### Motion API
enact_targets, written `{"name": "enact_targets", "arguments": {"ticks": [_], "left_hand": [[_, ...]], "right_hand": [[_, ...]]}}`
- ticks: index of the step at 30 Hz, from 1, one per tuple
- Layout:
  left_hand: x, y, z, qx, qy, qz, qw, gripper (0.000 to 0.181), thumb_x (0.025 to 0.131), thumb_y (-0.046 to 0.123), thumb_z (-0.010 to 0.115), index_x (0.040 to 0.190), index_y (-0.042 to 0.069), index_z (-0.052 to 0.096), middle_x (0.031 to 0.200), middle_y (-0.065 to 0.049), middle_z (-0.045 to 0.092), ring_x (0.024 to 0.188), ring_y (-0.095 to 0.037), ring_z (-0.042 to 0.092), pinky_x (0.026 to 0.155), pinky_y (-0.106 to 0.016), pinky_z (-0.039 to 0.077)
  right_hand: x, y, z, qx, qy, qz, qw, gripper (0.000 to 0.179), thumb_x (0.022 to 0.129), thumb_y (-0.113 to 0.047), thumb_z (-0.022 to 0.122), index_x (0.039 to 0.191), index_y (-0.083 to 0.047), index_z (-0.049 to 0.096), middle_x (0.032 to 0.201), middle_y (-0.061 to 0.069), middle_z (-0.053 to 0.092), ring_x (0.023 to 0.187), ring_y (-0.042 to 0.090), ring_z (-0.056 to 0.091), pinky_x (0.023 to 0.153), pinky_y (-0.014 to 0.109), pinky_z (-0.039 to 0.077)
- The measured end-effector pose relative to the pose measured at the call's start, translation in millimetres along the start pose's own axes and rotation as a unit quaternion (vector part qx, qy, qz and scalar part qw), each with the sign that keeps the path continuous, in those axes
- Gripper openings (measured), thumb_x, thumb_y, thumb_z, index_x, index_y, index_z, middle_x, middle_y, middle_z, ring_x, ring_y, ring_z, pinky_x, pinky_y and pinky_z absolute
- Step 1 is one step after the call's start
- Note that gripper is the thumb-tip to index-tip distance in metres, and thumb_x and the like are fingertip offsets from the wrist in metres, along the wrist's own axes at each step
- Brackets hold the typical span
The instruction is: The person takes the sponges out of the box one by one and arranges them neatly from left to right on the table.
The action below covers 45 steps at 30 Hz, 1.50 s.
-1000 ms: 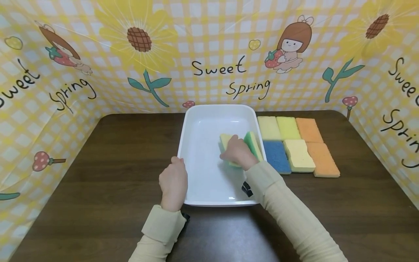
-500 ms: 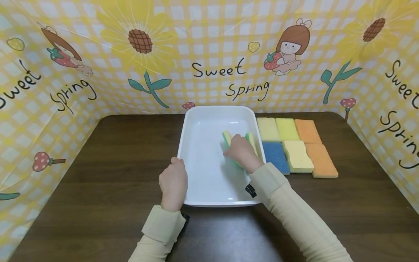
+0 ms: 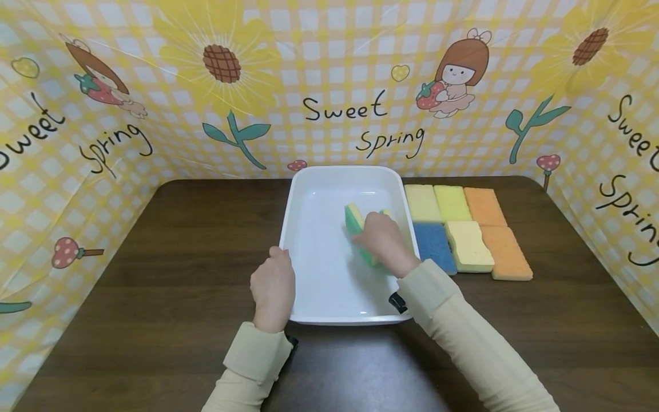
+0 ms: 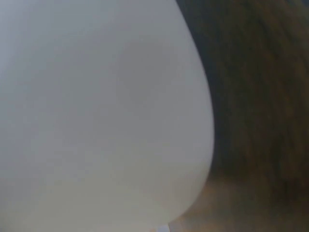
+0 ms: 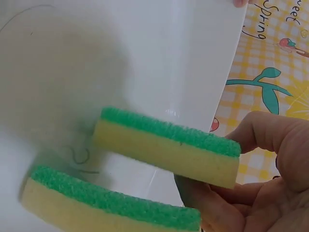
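My left hand (image 3: 273, 290) grips the left rim of a white rectangular tray (image 3: 321, 274). Inside the tray, my right hand (image 3: 383, 243) pinches a yellow-and-green scouring sponge (image 5: 166, 145) between thumb and fingers. That sponge stands on edge, its green side facing left in the head view. A second sponge (image 5: 111, 203) of the same kind stands on edge close to the tray's right wall, roughly parallel to the first with a gap between them. In the head view the right hand mostly covers this second sponge. The left wrist view shows mainly the blurred tray side.
Right of the tray, sponges lie flat in two rows: pale yellow (image 3: 423, 203), bright yellow (image 3: 452, 203) and orange (image 3: 485, 207) behind, blue (image 3: 436, 248), wavy cream (image 3: 468, 247) and orange (image 3: 507, 253) in front. A patterned cloth (image 3: 340, 74) walls the dark wooden table (image 3: 180, 297).
The right hand has shifted a little to the right. Its sponge has turned more upright, so the green side now shows on the left. The left hand stays at the tray rim.
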State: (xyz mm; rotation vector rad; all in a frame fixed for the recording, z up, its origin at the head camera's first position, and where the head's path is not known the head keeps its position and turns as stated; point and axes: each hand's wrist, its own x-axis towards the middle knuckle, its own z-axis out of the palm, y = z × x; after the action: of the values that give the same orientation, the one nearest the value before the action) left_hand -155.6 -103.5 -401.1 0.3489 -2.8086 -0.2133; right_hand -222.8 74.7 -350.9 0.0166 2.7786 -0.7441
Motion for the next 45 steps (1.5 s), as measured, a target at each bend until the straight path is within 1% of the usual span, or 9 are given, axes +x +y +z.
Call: {"name": "enact_targets", "arguments": {"ticks": [8, 12, 15, 19, 23, 25, 31, 35, 45], "left_hand": [[-2.7, 0.5, 0.5, -0.004, 0.022, 0.0, 0.9997, 0.031, 0.099, 0.016, 0.05, 0.075, -0.004, 0.053, 0.053, -0.02, 0.058, 0.049, -0.032, 0.063, 0.042, -0.04, 0.047], [-2.4, 0.4, -0.5, 0.001, 0.011, 0.0, 0.9999, 0.032, 0.099, 0.017, 0.049, 0.076, -0.004, 0.053, 0.052, -0.019, 0.057, 0.048, -0.031, 0.062, 0.042, -0.038, 0.047], [-2.3, 0.5, -1.2, 0.0, 0.004, 0.0, 1.0, 0.032, 0.1, 0.017, 0.048, 0.077, -0.005, 0.054, 0.051, -0.017, 0.055, 0.047, -0.03, 0.061, 0.041, -0.037, 0.046], [-2.9, 1.7, -1.9, -0.001, 0.005, 0.002, 1.0, 0.032, 0.1, 0.017, 0.049, 0.077, -0.005, 0.054, 0.049, -0.017, 0.054, 0.046, -0.03, 0.061, 0.041, -0.037, 0.046], [-4.3, 3.2, -2.2, 0.001, 0.023, 0.005, 0.9997, 0.031, 0.098, 0.016, 0.051, 0.075, -0.005, 0.054, 0.049, -0.018, 0.055, 0.046, -0.031, 0.061, 0.04, -0.038, 0.046], [-4.5, 3.6, -2.5, 0.003, 0.025, 0.006, 0.9997, 0.031, 0.098, 0.016, 0.051, 0.075, -0.005, 0.054, 0.049, -0.018, 0.055, 0.045, -0.031, 0.061, 0.04, -0.038, 0.046], [-3.0, 2.3, -2.2, 0.011, -0.001, -0.001, 0.9999, 0.032, 0.1, 0.017, 0.048, 0.077, -0.005, 0.054, 0.05, -0.017, 0.054, 0.045, -0.029, 0.06, 0.04, -0.036, 0.045], [-2.6, 1.5, -2.7, 0.01, -0.012, -0.005, 0.9999, 0.032, 0.1, 0.018, 0.048, 0.078, -0.005, 0.054, 0.049, -0.016, 0.053, 0.045, -0.029, 0.06, 0.04, -0.036, 0.045], [-2.1, 2.2, -3.3, 0.015, 0.0, 0.006, 0.9999, 0.032, 0.099, 0.017, 0.049, 0.076, -0.005, 0.054, 0.047, -0.015, 0.051, 0.042, -0.028, 0.058, 0.039, -0.035, 0.044]], "right_hand": [[-2.1, 3.0, -4.3, 0.027, 0.006, -0.006, 0.9996, 0.021, 0.087, -0.021, 0.064, 0.092, -0.001, 0.062, 0.085, 0.011, 0.066, 0.065, 0.016, 0.059, 0.055, 0.025, 0.047], [-5.2, 4.4, -10.5, 0.053, 0.01, -0.017, 0.9984, 0.017, 0.085, -0.019, 0.063, 0.082, -0.002, 0.064, 0.079, 0.008, 0.066, 0.063, 0.014, 0.057, 0.054, 0.024, 0.046], [-8.6, 5.3, -16.2, 0.066, 0.013, -0.029, 0.9973, 0.015, 0.084, -0.017, 0.062, 0.079, -0.003, 0.063, 0.073, 0.005, 0.06, 0.061, 0.013, 0.053, 0.053, 0.023, 0.043], [-13.5, 6.6, -23.4, 0.076, 0.014, -0.043, 0.9961, 0.017, 0.085, -0.017, 0.06, 0.089, -0.002, 0.066, 0.079, 0.006, 0.061, 0.066, 0.014, 0.051, 0.056, 0.024, 0.042], [-17.5, 7.9, -29.9, 0.09, 0.007, -0.049, 0.9947, 0.026, 0.088, -0.017, 0.059, 0.105, 0.0, 0.067, 0.096, 0.012, 0.068, 0.077, 0.016, 0.056, 0.062, 0.025, 0.044], [-18.8, 8.5, -32.8, 0.099, 0.008, -0.051, 0.9937, 0.029, 0.088, -0.018, 0.058, 0.11, 0.0, 0.066, 0.103, 0.014, 0.068, 0.082, 0.018, 0.058, 0.066, 0.026, 0.045], [-21.8, 11.7, -41.3, 0.119, 0.024, -0.062, 0.9907, 0.033, 0.088, -0.017, 0.056, 0.114, 0.0, 0.064, 0.109, 0.015, 0.068, 0.091, 0.021, 0.061, 0.074, 0.03, 0.048], [-26.5, 15.0, -50.5, 0.13, 0.022, -0.062, 0.9893, 0.038, 0.088, -0.017, 0.054, 0.12, 0.001, 0.06, 0.115, 0.017, 0.066, 0.097, 0.024, 0.062, 0.08, 0.033, 0.05], [-49.6, 33.5, -80.8, 0.164, 0.041, -0.048, 0.9845, 0.045, 0.088, -0.016, 0.05, 0.13, 0.002, 0.05, 0.121, 0.021, 0.059, 0.11, 0.033, 0.059, 0.086, 0.042, 0.051]]}}
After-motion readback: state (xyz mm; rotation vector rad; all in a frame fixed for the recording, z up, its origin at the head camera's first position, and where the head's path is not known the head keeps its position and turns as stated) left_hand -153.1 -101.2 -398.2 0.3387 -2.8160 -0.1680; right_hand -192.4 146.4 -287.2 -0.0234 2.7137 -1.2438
